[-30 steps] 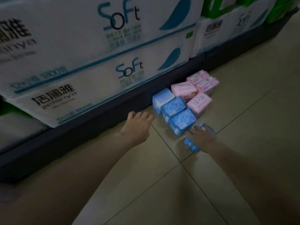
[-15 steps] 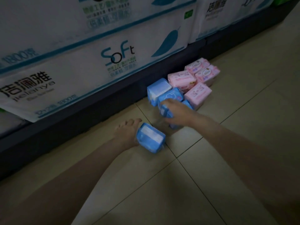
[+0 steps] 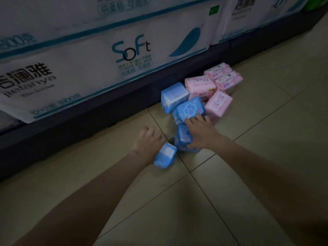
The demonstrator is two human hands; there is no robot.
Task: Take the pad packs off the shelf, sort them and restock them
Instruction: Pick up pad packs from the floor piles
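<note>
Nearest to me, the left hand (image 3: 148,142) grips one blue pad pack (image 3: 165,158), fingers curled over its top while its pale end face points back toward me; the pack hangs just at the floor (image 3: 204,201), near a crossing of tile seams. Just beyond and to the right, the right hand (image 3: 200,133) lies over a second blue pack (image 3: 183,137), thumb wrapped low around its near side and fingers reaching forward to touch a third blue pack (image 3: 189,110) printed with a white cross. I judge that the right hand is gathering, not yet lifting.

So the relation that matters: the remaining packs lie ahead and slightly right of both hands, and the right hand is clearly the nearer one. The blue ones run in a rough line away from me toward the shelf base (image 3: 106,110), their long axes slanting up to the right; the farthest blue pack (image 3: 174,96) stands against the dark plinth.

Further right sit the pink packs (image 3: 219,102), four that I can count, clustered touching one another and touching the blue group. All are soft, glossy, pillow-shaped wrappers, so I expect them to dent under a firm grip. Behind everything, large white tissue bales (image 3: 124,50) fill the bottom shelf.
</note>
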